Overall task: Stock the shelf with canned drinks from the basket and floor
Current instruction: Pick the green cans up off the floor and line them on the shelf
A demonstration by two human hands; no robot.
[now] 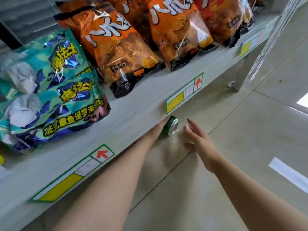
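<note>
Down low, green can [171, 126] on side under shelf edge [133, 117]; left hand [158, 130] against it, grip hidden; right hand [198, 140] spread nearby.

Teal bag [50, 110], lying just above the shelf edge [133, 124]: yellow line 法式章鱼保罗海鲜味 and yellow logo 魔法士, which is repeated on the bag behind. Orange bags [116, 52], further along that edge: big white characters, cropped, not legible; small dark panels blurred. Tags [185, 93] on the edge's face: red up-arrow, yellow block, print unreadable.
</note>
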